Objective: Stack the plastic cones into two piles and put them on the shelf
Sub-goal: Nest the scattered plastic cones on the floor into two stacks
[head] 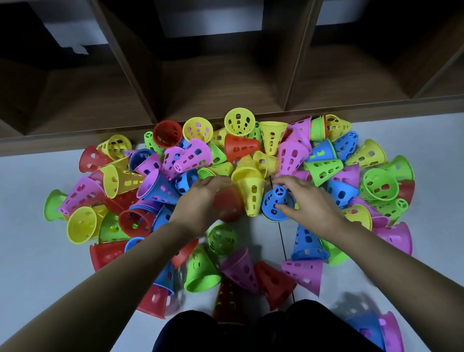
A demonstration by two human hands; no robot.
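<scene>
Several perforated plastic cones in red, yellow, green, blue and pink lie jumbled on the pale floor in front of a wooden shelf (218, 92). My left hand (199, 204) is closed on a blurred red cone (228, 207) near the middle of the heap. My right hand (309, 202) grips a blue cone (274, 203) that sits on top of another cone, tip facing me. A yellow cone (252, 193) lies between the two hands. More cones are scattered close to my knees.
The shelf's open compartments stand right behind the heap, split by dark wooden dividers (132, 72). Bare floor (21, 250) stretches to the left and right of the cones. My dark-clothed knees (239, 340) fill the bottom centre.
</scene>
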